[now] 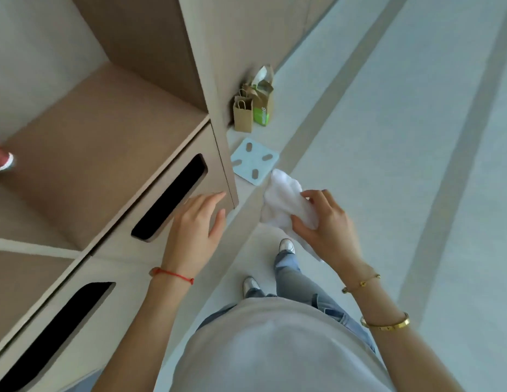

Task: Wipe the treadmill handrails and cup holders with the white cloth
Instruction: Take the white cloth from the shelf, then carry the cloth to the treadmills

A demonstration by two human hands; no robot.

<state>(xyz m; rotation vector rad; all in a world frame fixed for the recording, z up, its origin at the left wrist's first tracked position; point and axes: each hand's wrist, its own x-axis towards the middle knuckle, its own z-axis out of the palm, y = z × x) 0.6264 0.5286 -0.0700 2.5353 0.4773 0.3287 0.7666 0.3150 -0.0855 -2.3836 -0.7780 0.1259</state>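
Note:
My right hand (327, 222) holds a crumpled white cloth (286, 202) in front of my body, above the floor. My left hand (195, 224) hovers open, fingers spread, just in front of the corner of a tan cabinet (105, 154) with dark slot openings (170, 196). No treadmill, handrail or cup holder is in view.
The cabinet fills the left side, with a shelf recess above it. On the floor by its end stand small paper bags (253, 106) and a light blue square scale (253, 161). A red-and-white object (2, 159) shows at the left edge. Pale floor stretches to the right.

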